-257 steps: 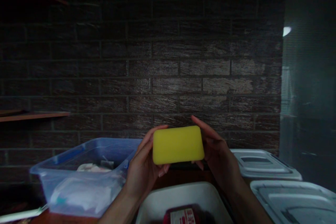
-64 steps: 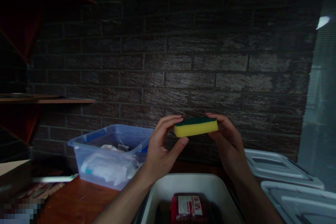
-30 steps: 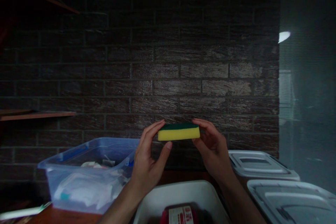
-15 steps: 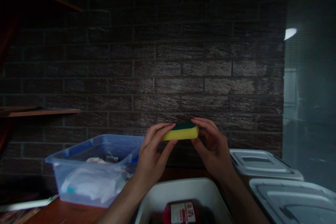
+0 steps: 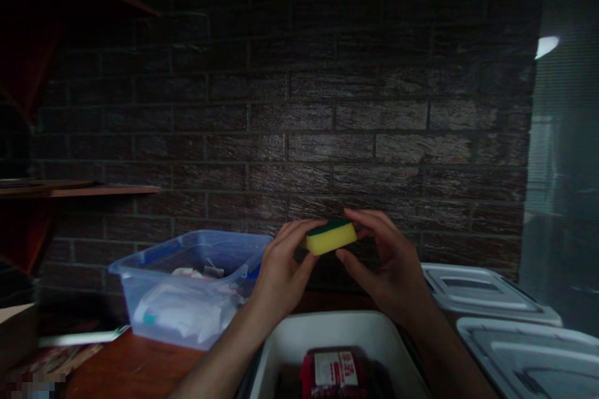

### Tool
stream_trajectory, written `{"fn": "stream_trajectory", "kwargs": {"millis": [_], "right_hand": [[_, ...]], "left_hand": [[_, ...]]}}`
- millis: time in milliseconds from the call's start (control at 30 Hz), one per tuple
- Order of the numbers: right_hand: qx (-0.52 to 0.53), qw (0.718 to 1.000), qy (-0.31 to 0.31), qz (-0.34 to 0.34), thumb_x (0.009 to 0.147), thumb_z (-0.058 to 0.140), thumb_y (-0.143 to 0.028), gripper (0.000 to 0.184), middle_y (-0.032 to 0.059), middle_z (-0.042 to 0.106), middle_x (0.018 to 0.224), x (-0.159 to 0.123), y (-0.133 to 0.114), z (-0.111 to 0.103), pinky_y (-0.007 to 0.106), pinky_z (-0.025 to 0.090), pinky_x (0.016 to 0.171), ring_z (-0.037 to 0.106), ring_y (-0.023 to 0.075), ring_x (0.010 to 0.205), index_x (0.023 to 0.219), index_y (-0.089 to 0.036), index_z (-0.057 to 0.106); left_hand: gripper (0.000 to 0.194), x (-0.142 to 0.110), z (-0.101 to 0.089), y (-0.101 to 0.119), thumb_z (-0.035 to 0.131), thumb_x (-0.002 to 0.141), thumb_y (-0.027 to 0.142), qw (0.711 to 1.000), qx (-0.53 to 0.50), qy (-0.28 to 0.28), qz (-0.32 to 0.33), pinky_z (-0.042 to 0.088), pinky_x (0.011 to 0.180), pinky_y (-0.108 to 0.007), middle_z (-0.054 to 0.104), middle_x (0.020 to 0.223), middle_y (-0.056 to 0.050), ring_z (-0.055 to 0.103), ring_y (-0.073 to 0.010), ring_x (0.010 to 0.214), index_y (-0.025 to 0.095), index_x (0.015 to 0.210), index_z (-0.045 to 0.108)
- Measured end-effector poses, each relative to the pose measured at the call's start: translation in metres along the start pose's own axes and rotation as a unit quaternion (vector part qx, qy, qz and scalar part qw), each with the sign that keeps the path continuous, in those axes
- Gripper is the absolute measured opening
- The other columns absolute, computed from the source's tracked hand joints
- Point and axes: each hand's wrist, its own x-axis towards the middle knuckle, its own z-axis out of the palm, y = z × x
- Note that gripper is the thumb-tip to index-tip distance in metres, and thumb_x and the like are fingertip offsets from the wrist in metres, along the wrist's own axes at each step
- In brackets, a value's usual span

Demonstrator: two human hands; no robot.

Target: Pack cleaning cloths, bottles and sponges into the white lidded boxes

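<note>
A two-layer kitchen sponge (image 5: 331, 239), yellow below with a dark green scouring face on top, is held level in front of the brick wall. My left hand (image 5: 287, 259) is closed on its left end, fingers over the top and thumb underneath. Around the right end curls my right hand (image 5: 386, 255), its fingers at the upper edge and its thumb just below; whether that thumb touches the sponge I cannot tell. Beneath my hands stands a white bin (image 5: 339, 322) containing a red package with a pale label (image 5: 334, 371).
At left, a translucent blue tub (image 5: 191, 290) with white items inside stands on a reddish-brown wooden surface (image 5: 116, 365). Two grey lids (image 5: 486, 290) lie at right. Wooden shelves (image 5: 112, 191) jut out at left, before the dark brick wall (image 5: 304, 118).
The sponge has turned slightly, its right end rising and more of its left end showing. My right thumb has dropped a little from its underside. The view has shifted left.
</note>
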Motion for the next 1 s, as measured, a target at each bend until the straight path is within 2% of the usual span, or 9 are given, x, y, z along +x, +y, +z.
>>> {"fn": "stream_trajectory", "kwargs": {"millis": [133, 267, 367, 567, 667, 800, 900, 1000], "right_hand": [[0.009, 0.999, -0.021, 0.029, 0.085, 0.075, -0.015, 0.068, 0.0076, 0.062, 0.137, -0.001, 0.007, 0.001, 0.043, 0.053, 0.1, 0.06, 0.0269, 0.124, 0.146, -0.033, 0.052], [-0.012, 0.998, -0.049, 0.024, 0.089, 0.071, -0.015, 0.056, 0.0057, 0.065, 0.135, -0.001, 0.011, 0.001, 0.043, 0.05, 0.105, 0.061, 0.0246, 0.123, 0.141, -0.031, 0.058], [-0.042, 0.998, -0.048, 0.0, 0.091, 0.068, -0.014, 0.045, 0.0049, 0.068, 0.128, 0.001, 0.011, -0.001, 0.041, 0.049, 0.104, 0.062, 0.0231, 0.12, 0.133, -0.03, 0.064], [-0.087, 0.995, -0.047, -0.029, 0.088, 0.063, -0.005, 0.052, 0.0044, 0.067, 0.126, 0.002, 0.011, -0.002, 0.04, 0.048, 0.104, 0.059, 0.0229, 0.12, 0.133, -0.029, 0.064], [-0.11, 0.992, -0.05, -0.038, 0.087, 0.062, -0.004, 0.051, 0.0055, 0.065, 0.124, 0.002, 0.011, -0.002, 0.041, 0.048, 0.104, 0.058, 0.0233, 0.119, 0.132, -0.027, 0.064], [-0.13, 0.99, -0.048, -0.026, 0.085, 0.065, -0.008, 0.047, 0.0076, 0.063, 0.117, 0.001, 0.01, -0.001, 0.041, 0.05, 0.098, 0.058, 0.0246, 0.113, 0.129, -0.025, 0.066], [-0.147, 0.988, -0.036, -0.012, 0.085, 0.069, -0.013, 0.046, 0.0078, 0.062, 0.116, 0.001, 0.009, -0.002, 0.043, 0.051, 0.096, 0.059, 0.0257, 0.111, 0.128, -0.026, 0.066], [-0.136, 0.991, -0.016, -0.005, 0.085, 0.07, -0.014, 0.047, 0.0076, 0.061, 0.121, 0.001, 0.009, -0.001, 0.042, 0.05, 0.1, 0.059, 0.0249, 0.114, 0.13, -0.027, 0.065]], "left_hand": [[0.045, 0.001, 0.0, 0.0, 0.065, 0.09, 0.004, 0.998, -0.065, 0.01, -0.001, 0.046, 0.105, -0.036, 0.064, 0.13, -0.004, 0.06, -0.0216, 0.123, 0.029, 0.128, 0.065], [0.04, 0.001, 0.0, 0.004, 0.068, 0.09, 0.008, 0.995, -0.098, 0.006, 0.009, 0.048, 0.104, -0.037, 0.063, 0.129, -0.006, 0.06, -0.0225, 0.123, 0.028, 0.125, 0.066], [0.04, 0.001, 0.001, 0.009, 0.072, 0.089, 0.014, 0.996, -0.085, 0.019, 0.007, 0.048, 0.106, -0.037, 0.062, 0.13, -0.006, 0.059, -0.0223, 0.124, 0.028, 0.126, 0.063], [0.053, -0.001, -0.003, 0.018, 0.08, 0.085, 0.023, 0.999, -0.022, 0.022, 0.028, 0.046, 0.107, -0.035, 0.062, 0.131, -0.004, 0.058, -0.0212, 0.123, 0.03, 0.133, 0.059], [0.048, -0.001, -0.005, 0.019, 0.075, 0.09, 0.021, 0.999, 0.007, 0.002, 0.043, 0.046, 0.104, -0.033, 0.064, 0.128, -0.003, 0.059, -0.0196, 0.12, 0.031, 0.134, 0.06], [0.039, 0.0, -0.008, 0.012, 0.066, 0.095, 0.016, 1.0, 0.004, -0.015, 0.018, 0.044, 0.107, -0.034, 0.064, 0.128, -0.003, 0.058, -0.0191, 0.122, 0.031, 0.131, 0.062], [0.035, 0.002, -0.01, 0.001, 0.063, 0.095, 0.012, 0.999, -0.048, -0.006, -0.003, 0.041, 0.113, -0.037, 0.063, 0.131, -0.004, 0.057, -0.0207, 0.127, 0.029, 0.126, 0.063], [0.031, 0.005, -0.01, -0.007, 0.062, 0.096, 0.012, 0.987, -0.155, 0.012, -0.035, 0.039, 0.116, -0.039, 0.06, 0.134, -0.005, 0.055, -0.0214, 0.131, 0.028, 0.123, 0.061]]}}
